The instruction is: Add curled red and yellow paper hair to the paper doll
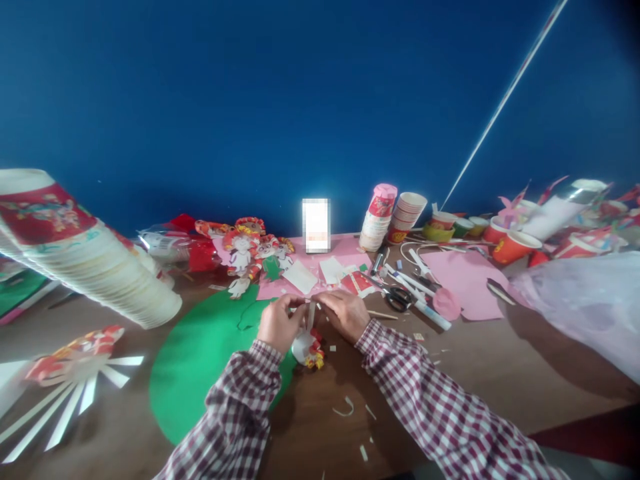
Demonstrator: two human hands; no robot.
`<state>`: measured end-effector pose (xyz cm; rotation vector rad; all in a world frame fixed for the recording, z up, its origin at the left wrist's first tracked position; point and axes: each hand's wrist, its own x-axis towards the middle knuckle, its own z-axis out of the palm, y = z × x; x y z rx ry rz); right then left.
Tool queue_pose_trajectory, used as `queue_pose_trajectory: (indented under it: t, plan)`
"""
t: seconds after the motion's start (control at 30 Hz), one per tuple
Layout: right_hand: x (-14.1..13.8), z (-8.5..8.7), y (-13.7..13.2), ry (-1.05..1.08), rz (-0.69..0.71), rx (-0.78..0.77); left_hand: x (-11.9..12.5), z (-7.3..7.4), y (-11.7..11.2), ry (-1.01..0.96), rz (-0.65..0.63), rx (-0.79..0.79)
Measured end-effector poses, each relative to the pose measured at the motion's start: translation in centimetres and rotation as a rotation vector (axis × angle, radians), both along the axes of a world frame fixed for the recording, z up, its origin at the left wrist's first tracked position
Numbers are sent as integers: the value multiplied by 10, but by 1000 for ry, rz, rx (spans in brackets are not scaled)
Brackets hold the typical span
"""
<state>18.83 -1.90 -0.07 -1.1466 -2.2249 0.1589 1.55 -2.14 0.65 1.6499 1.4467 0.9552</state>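
Centrally, both hands met above the table [310, 427]; the left hand [281, 323] pinched the upper part of a pale strip [311, 313] between thumb and finger; the right hand [349, 313] was curled, its fingertips at the same end of the strip, but whether they gripped it could not be told; the strip stood roughly upright between the hands; the ornament [303, 351], white with a red and yellow edge, was directly below it, just beside the right edge of the green sheet [200, 380]; whether strip and ornament were joined could not be told. Beyond the left hand, cutouts [241, 259] lay piled at the left edge of a pink sheet [345, 244]; scissors [399, 298] lay beyond the right hand, beside several markers [433, 313]; two cup stacks [374, 230] [400, 235] stood near the blue wall [250, 100]; a longer stack [105, 267] was tilted at far left, above a cup cut into strips [83, 373]; white scraps [363, 453] were scattered on the near side of the table.
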Motion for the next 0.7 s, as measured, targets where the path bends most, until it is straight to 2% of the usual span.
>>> queue_pose_trajectory:
  t: [0.1,0.2,0.33,0.47,0.7]
  plan:
    - [-1,0,0,-6,2,15,2,-4,2,-284,-34,-181]
    - [-2,1,-2,-10,23,23,4,-5,3,-418,-95,-300]
    - [-3,4,-4,-13,32,9,3,-4,3,-391,-122,-324]
    - [-3,8,-5,14,-28,43,2,-3,3,-326,-114,-295]
    - [-3,7,-4,46,-18,67,0,-5,3,-188,-94,-179]
